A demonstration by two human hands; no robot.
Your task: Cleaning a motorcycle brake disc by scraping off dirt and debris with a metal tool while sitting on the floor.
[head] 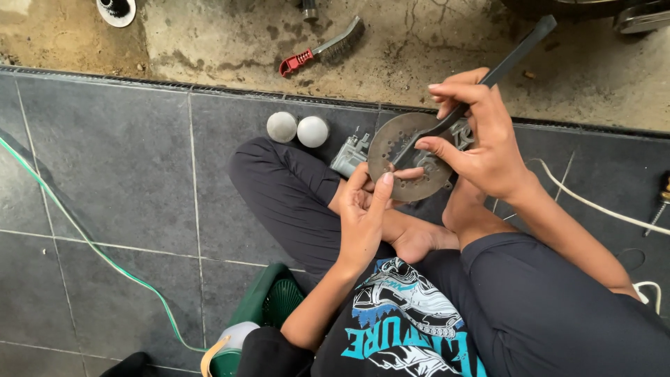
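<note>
Nearest me, my left hand pinches the metal disc steady above my crossed legs; my right hand grips a black tool, pressing its tip against the disc face.

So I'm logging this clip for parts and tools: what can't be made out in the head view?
- Tip of the long dark flat tool: hidden behind the right hand and the round perforated metal disc.
- Grey metal part behind the disc: mostly covered by disc and knee.
- Disc's lower edge: covered by the left hand.
- Green plastic basket: cut off by the bottom edge.
- Objects at the top edge: cropped.
</note>
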